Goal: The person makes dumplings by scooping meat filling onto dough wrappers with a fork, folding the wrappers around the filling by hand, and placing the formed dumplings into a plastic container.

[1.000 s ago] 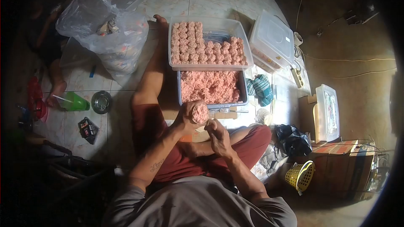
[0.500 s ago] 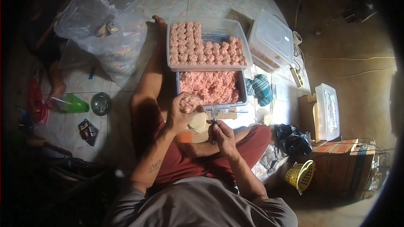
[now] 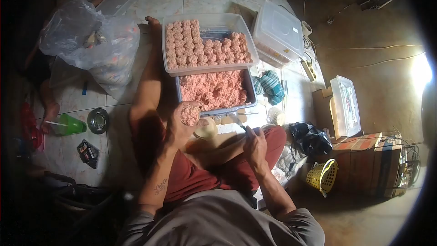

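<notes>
My left hand is closed around a lump of pink minced filling, its top showing above the fingers. Whether a wrapper lies under the lump is hidden. My right hand grips the handle of a fork, whose head points up and left. Between my hands sits a stack of pale round wrappers. Just beyond them stands a blue-grey tub of loose pink mince. On its far side, a clear plastic tray carries rows of shaped mince pieces.
A lidded clear box and a teal checked cloth lie to the right, with a black bag and yellow basket nearer. At left are a large plastic bag, green cup, glass ashtray and another person's foot.
The fork has swung away from the left hand and tilted lower, as my right hand moved right relative to the tub. The lump stays in my left hand. The whole view has shifted slightly.
</notes>
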Available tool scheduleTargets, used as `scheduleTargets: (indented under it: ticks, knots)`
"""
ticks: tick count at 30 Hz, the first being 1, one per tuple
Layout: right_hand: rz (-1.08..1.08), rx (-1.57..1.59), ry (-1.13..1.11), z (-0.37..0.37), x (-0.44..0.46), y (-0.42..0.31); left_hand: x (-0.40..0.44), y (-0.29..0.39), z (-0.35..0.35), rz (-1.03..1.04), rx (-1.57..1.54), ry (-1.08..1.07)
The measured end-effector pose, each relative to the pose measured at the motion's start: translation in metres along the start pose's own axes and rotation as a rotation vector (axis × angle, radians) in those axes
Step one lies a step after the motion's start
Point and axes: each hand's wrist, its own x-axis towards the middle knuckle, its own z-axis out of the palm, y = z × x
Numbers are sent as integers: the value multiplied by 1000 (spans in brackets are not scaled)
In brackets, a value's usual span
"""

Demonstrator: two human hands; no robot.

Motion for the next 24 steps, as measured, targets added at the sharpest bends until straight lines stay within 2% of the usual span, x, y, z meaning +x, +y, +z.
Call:
scheduleTargets:
  ticks: [3,5,7,8,9,10,12,13,15,16,17,19,20,22,24]
  knots:
    - [-11,94,64,-13,-8,5,-1,-7,4,-67,-66,-13]
    - [-4,186,104,-25,-7,-10,0,9,11,26,-47,-33]
    - [206,836,-222,-31,-3,-30,0,20,18,36,-185,-47]
    - [274,1018,-275,-31,0,-48,3,20,21,128,-128,-37]
    - [242,1147,-311,-21,0,-52,7,17,23,219,-71,-27]
    - [147,1119,-305,-9,1,-56,7,15,24,225,-65,-14]
    - [-83,950,-206,0,5,-73,3,10,24,177,-16,-174]
    - [-83,956,-213,0,9,-75,1,5,27,171,-11,-170]
    - [-251,480,-113,-1,19,-76,0,4,31,29,-17,10]
    - [-246,514,-62,-1,18,-73,-1,9,28,53,59,84]
    - [-81,656,-126,-7,10,-71,-2,14,22,49,67,87]
    - [44,893,-163,-10,4,-62,-1,26,12,45,-94,42]
    - [44,899,-167,-10,1,-59,-2,33,0,-34,9,-39]
    - [279,1263,-437,-6,-9,-55,-3,28,-3,12,-92,-70]
    - [256,1365,-468,6,-15,-60,-3,29,-5,66,-197,-100]
